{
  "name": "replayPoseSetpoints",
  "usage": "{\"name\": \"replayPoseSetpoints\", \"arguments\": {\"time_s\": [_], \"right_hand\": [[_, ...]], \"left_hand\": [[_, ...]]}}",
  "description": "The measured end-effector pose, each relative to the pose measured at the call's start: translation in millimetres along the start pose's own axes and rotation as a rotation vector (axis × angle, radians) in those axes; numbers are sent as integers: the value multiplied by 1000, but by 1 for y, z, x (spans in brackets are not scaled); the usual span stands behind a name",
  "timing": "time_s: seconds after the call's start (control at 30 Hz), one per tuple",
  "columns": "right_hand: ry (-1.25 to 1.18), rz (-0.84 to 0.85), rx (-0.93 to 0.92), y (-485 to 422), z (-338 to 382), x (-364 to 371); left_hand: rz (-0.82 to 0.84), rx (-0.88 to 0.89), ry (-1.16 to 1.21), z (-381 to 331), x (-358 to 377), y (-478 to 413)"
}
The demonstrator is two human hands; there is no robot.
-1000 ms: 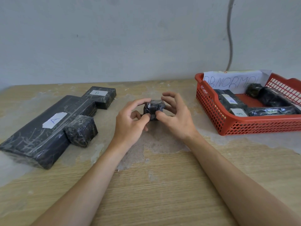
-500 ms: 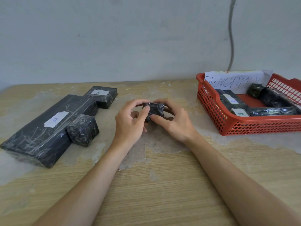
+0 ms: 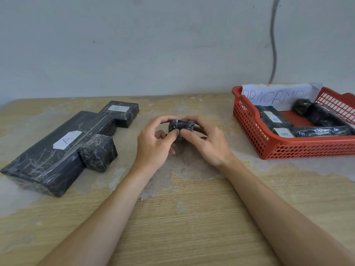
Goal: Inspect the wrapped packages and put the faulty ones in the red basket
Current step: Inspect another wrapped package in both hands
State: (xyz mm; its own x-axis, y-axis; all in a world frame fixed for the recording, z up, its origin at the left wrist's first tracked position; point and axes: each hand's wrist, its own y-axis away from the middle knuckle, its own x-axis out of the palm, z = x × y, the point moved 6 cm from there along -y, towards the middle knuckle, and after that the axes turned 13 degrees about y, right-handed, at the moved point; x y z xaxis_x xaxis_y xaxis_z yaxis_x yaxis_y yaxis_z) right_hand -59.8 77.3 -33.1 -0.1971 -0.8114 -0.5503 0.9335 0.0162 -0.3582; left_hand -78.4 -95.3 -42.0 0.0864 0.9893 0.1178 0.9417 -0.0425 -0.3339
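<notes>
A small black wrapped package is held above the middle of the table between both hands. My left hand pinches its left end with thumb and fingers. My right hand grips its right end, thumb at the front. The red basket stands at the right with several black wrapped packages inside, two showing "B" labels. On the left lie a long package labelled "A", a flat one labelled "B" and a small unlabelled block.
A paper sign with handwriting leans on the basket's back wall. A grey cable runs down the wall behind it. The wooden table has worn pale patches.
Both hands have turned the small package between the fingers and closed in around it. The other packages and the basket have not moved.
</notes>
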Motion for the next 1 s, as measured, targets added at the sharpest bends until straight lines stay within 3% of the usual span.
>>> {"name": "replayPoseSetpoints", "arguments": {"time_s": [0.27, 0.37, 0.5, 0.7, 0.9, 1.0], "right_hand": [[77, -91, -66, 1, 4, -2], [99, -168, -148, 3, 10, -6], [76, -59, -195, 3, 13, 0], [-231, -49, 103, -2, -5, -6], [-78, -26, 28, -2, -5, 0], [-155, 52, 25, -2, -2, 2]], "left_hand": [[2, 5, 22, -4, 2, 1], [-15, -133, 141, 1, 5, 1], [-54, -273, 202, 9, 1, -1], [9, -129, 187, -2, 6, 0], [40, -32, 226, -7, 6, 0], [26, 37, 105, -9, 2, -1]]}}
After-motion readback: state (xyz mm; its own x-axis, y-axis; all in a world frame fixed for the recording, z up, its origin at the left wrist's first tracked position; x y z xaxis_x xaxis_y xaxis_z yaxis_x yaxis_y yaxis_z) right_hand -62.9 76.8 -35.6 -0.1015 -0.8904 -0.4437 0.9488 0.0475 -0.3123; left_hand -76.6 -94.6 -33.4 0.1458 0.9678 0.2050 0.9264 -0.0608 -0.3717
